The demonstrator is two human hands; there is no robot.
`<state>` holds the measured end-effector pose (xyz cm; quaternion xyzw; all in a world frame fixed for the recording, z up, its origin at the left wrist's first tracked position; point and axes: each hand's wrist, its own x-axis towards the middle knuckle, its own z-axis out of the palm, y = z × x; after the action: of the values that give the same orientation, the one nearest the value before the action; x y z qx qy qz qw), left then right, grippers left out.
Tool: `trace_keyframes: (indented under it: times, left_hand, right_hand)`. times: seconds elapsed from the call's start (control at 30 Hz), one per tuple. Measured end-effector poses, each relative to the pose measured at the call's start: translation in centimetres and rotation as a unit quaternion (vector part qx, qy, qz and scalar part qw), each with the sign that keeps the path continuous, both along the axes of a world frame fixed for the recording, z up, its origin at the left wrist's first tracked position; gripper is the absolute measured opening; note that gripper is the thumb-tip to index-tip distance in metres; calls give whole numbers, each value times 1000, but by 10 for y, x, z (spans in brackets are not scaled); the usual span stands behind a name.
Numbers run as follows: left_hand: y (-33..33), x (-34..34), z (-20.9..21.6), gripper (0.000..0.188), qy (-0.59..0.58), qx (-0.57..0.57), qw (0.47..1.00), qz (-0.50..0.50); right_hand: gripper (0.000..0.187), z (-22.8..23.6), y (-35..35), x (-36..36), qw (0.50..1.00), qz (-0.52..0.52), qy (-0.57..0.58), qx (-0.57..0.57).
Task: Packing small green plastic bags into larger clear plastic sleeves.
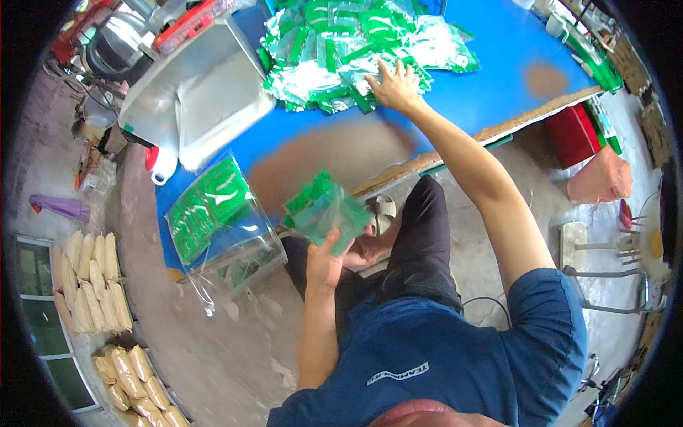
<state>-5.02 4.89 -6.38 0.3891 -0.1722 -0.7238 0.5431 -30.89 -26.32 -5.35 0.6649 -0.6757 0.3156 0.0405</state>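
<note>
Left hand point(326, 262): grip clamped on flat green-and-clear plastic packets point(321, 212). Right hand point(397, 87), at one o'clock: grip apart, touching heaped glossy green-and-clear pouches point(348, 39).

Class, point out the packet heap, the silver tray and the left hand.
Packet heap point(356, 53): head view, its middle.
Silver tray point(220, 92): head view, bare inner surface.
Left hand point(326, 263): head view, near thumb's base.

Packets point(356, 35) green and clear; tabletop point(491, 92) blue with brown patches point(546, 80); shirt point(455, 349) navy.

Packets point(348, 43) lie on table point(498, 85); tray point(220, 85) left of them; bag point(245, 231) before tray
</note>
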Motion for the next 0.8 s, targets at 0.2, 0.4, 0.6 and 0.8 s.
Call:
trace_keyframes:
  times: [0.2,0.4,0.6,0.8]
  left_hand:
    - [18,24,-1,49,4,-9,999,38]
    - [11,30,4,53,16,-23,999,19]
    - [5,10,14,50,-19,-51,998,33]
    - [6,0,-9,48,39,-26,999,14]
  right_hand:
    - [66,-1,89,-2,983,133,87,96]
    - [64,31,144,-13,965,235,117,-3]
    - [51,35,216,27,865,495,27,79]
    - [47,48,185,28,929,358,-90,25]
